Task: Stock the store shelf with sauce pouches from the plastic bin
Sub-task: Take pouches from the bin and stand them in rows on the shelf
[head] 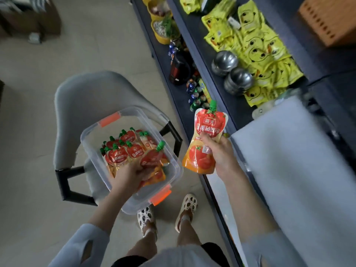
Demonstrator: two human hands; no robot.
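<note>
- A grey chair [81, 105] with black legs stands on the pale floor at the left.
- The clear plastic bin [90, 135] sits on the chair seat. It has an orange latch [109, 119] at its far end and another at its near end.
- The sauce pouches [123, 151] lie packed in the bin. They are red at the top and orange-yellow below, with green spout caps. Their white lettering is too blurred to read there.
- The left hand [133, 174] reaches into the bin. Its grip is curled round a tilted pouch [152, 159] at the bin's right side, with the green cap pointing away from the person.
- Two feet in pale perforated sandals [186, 205] stand on the floor below the bin.
- The right hand [221, 153] grips a raised pouch [208, 135] by its middle, in the air beside the shelf edge, with the cap upward. The label reads 海天 in a white box, with 番茄沙司 under it and a tomato picture lower down.
- A low shelf level holds yellow bowls [161, 33], a dark jug and small cans.
- The dark shelf [231, 108] above carries stacked steel bowls [224, 63] and yellow packets [258, 49] printed with a smiling face.
- A white sheet [298, 160] covers the near part of the shelf.
- An orange perforated box [327, 20] sits at the top right.
</note>
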